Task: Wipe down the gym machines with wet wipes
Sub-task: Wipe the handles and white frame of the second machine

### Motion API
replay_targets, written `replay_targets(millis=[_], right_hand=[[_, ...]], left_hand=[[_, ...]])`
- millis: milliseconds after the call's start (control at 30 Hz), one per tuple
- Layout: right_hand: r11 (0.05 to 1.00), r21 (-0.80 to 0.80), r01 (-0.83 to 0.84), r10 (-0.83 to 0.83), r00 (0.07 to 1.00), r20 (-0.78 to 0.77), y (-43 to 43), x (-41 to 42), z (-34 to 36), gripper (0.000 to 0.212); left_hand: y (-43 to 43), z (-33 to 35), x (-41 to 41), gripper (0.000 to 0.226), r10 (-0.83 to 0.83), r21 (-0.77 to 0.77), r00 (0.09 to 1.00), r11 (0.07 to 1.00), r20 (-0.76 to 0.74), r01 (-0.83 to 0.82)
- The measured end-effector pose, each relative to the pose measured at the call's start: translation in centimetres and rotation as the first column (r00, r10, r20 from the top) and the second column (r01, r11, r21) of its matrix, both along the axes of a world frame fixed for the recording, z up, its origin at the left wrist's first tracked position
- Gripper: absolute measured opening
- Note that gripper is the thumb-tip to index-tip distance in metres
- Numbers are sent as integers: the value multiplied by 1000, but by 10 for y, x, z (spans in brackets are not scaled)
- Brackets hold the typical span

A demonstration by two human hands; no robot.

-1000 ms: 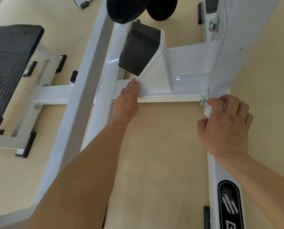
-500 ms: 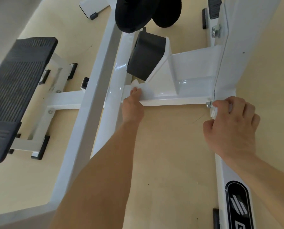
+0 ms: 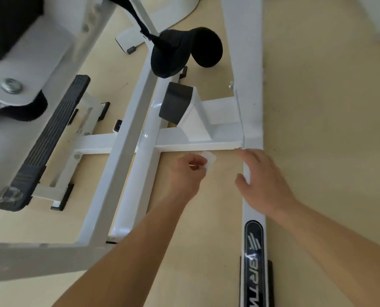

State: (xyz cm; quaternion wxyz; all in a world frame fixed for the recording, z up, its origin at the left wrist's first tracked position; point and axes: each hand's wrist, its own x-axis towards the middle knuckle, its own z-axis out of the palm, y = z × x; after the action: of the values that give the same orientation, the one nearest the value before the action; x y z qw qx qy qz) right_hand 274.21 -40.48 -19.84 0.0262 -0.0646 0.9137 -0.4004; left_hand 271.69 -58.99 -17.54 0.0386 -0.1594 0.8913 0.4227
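Nearest, the right hand [image 3: 264, 180] lies loose-fingered and empty over the white steel frame rail with the black logo badge [image 3: 255, 210], probably to steady the lean, though blur hides whether it touches. Beyond, the left hand [image 3: 189, 171] curls round a small crumpled white wet wipe [image 3: 210, 159], poised just short of the glossy white crossbar [image 3: 195, 141], apparently for its near edge. Farther stands the black rubber stop block [image 3: 176, 105].

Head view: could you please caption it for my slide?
Left hand pinches a wet wipe near the white crossbar; right hand hangs open by the floor rail.
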Motion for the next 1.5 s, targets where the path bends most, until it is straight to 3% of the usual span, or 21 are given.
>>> replay_targets(millis=[100, 200, 333, 400, 500, 667, 833, 1167, 1500], right_hand=[[987, -94, -129, 138, 984, 108, 14, 11, 24, 65], [978, -181, -101, 129, 980, 149, 33, 17, 45, 64], [947, -321, 19, 42, 982, 183, 61, 24, 75, 33], [952, -294, 86, -37, 985, 171, 77, 26, 88, 20], [966, -218, 138, -107, 983, 148, 104, 28, 104, 18], [983, -95, 157, -147, 983, 108, 139, 26, 128, 21], [982, -1, 190, -189, 976, 111, 149, 28, 150, 21], [969, 8, 245, -239, 936, 258, 149, 100, 225, 22], [969, 71, 238, -248, 927, 281, 166, 137, 336, 27]], left_hand=[[40, 32, 23, 22, -56, 36, 998, 998, -15, 57], [70, 59, 36, 27, -73, 182, 997, 981, 17, 69], [94, 84, 45, 29, -62, 394, 996, 918, 59, 34], [99, 95, 48, 28, -84, 464, 993, 885, 88, 34], [100, 107, 48, 20, -132, 381, 985, 921, 113, 80], [98, 117, 38, 12, -190, 118, 963, 978, 192, 170], [110, 135, 41, 17, -310, -41, 909, 942, 278, 333], [128, 204, 104, 20, -402, -65, 807, 879, 432, 472], [138, 314, 134, 23, -393, -53, 802, 885, 451, 463]])
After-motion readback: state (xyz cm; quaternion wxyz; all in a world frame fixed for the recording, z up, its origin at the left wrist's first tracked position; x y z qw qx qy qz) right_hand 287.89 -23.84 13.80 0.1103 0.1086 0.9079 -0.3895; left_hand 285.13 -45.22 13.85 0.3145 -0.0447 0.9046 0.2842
